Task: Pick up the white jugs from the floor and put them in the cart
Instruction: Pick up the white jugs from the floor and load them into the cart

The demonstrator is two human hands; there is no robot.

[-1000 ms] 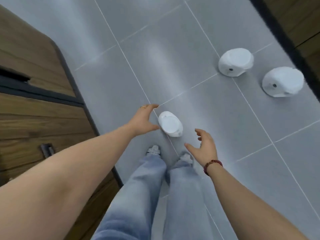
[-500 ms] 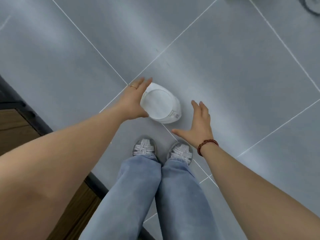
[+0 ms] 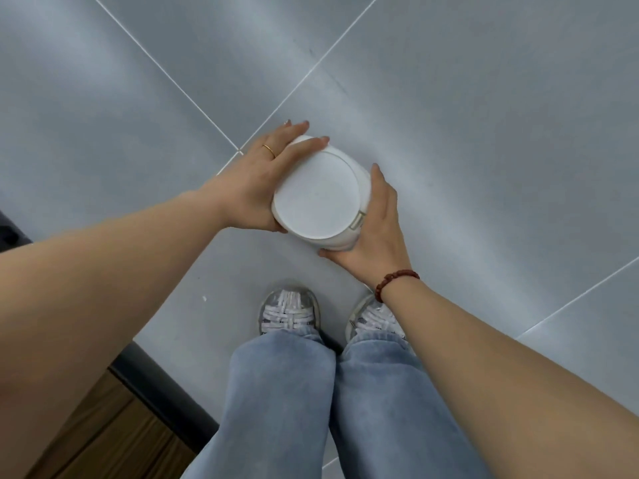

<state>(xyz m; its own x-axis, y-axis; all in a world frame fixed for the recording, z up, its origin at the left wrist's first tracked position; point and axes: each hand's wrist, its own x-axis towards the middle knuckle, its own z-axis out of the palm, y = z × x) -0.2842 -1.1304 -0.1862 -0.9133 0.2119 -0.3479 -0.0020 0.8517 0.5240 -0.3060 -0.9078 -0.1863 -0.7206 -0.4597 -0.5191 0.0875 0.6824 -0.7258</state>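
At the lower left corner stands a brown wooden cabinet (image 3: 86,440). To the right of it, our left hand (image 3: 256,183) lies against the left wall of the white round plastic jug (image 3: 316,198). Its fingers curve over the far side and the thumb sits at the near rim.

The jug lies on its side with the flat bottom turned towards us. It is low over the grey tiled floor (image 3: 484,133), just ahead of the shoes (image 3: 288,311) and beside a crossing of the tile joints (image 3: 239,152). Whether it touches the tiles we cannot tell.

Our right hand (image 3: 375,236) clasps the opposite wall, with the thumb underneath.

We judge the jug to be stiff, hollow and probably light, but smooth and too wide for one hand. So two palms pressing on opposite walls seem the good hold. The cart is not in view.
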